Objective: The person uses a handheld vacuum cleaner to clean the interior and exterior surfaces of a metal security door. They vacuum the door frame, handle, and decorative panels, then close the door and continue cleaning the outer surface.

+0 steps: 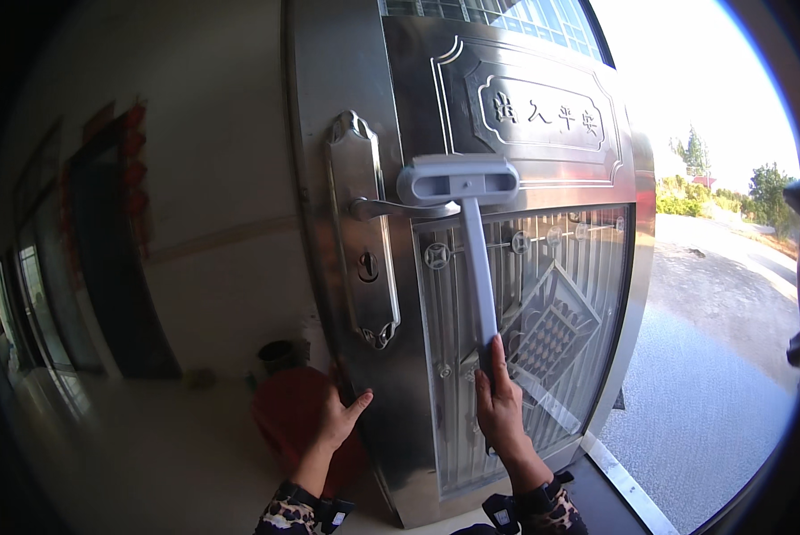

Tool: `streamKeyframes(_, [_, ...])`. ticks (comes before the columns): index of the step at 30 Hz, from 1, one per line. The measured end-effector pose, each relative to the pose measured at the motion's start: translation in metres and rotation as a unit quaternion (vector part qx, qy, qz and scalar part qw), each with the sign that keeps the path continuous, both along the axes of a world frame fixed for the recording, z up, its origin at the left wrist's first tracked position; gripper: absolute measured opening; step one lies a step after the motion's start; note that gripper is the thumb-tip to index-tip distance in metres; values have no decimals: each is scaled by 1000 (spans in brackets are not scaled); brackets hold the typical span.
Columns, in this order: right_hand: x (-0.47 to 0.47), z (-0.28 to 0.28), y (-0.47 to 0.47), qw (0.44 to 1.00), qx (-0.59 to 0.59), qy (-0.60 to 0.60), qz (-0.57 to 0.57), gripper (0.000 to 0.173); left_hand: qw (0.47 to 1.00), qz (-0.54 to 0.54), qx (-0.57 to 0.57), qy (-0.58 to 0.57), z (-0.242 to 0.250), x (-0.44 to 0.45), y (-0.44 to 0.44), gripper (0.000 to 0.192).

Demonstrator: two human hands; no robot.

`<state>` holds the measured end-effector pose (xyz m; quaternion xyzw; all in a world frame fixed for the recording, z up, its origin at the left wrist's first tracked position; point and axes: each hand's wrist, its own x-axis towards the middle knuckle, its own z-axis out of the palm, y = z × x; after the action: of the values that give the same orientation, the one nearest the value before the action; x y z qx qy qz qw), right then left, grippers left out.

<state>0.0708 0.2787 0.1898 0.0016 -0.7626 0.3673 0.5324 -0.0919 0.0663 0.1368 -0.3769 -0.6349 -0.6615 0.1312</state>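
A stainless steel door with embossed characters and a lower glazed grille panel fills the middle. My right hand is closed around the dark lower handle of a white window squeegee. The squeegee's wide head is up, at or just before the door beside the lever handle; whether it touches the metal I cannot tell. My left hand is at the door's left edge, below the lock plate, its thumb on the door face and its fingers hidden behind the edge.
Behind the door's left edge stand a red object and a dark round container. Farther left is a dark doorway with red hangings. A metal threshold runs at lower right, with paved ground outside.
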Motion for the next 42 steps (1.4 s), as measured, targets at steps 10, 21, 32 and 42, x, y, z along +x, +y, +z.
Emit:
streamKeyframes(10, [44,32,29,990,37,-125,-53,62,1000,13,-19,3,6,8,0,65])
streamKeyframes(21, [-43,250,38,992,92,59,-59,57,999,-32,26,29,2,-4,-2,69])
streamKeyframes(32, [5,191,47,997,61,-26,-44,56,996,8,16,82,-15,-25,0,73])
streamKeyframes(42, [-2,241,134,987,-158,0,-38,55,1000,8,7,27,-7,-10,-5,71])
